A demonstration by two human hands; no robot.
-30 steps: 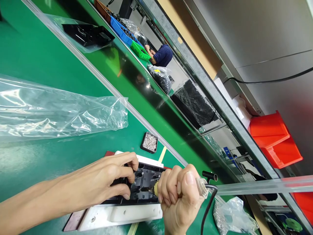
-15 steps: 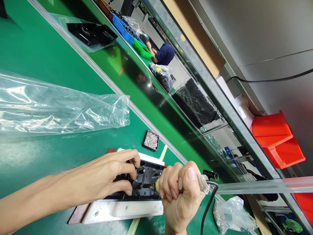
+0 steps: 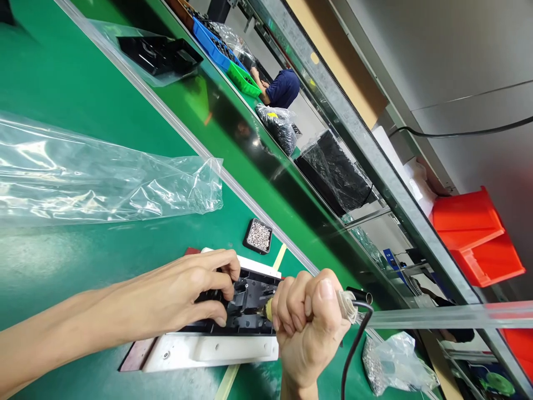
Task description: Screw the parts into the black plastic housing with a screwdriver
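Two hands working lower centre: left hand (image 3: 183, 300) pressing black part (image 3: 250, 303) in white jig (image 3: 216, 350), right hand (image 3: 310, 322) fist-gripping screwdriver (image 3: 268, 310); screwing seems midway.

Factory assembly line: green conveyor belt (image 3: 62, 83), red parts bins (image 3: 478, 239)

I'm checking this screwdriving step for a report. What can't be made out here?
Head view:
- Driver tip: hidden behind the right hand.
- Black part under the left hand: fingers cover its near side.
- Contents of the small tray: too small to identify.
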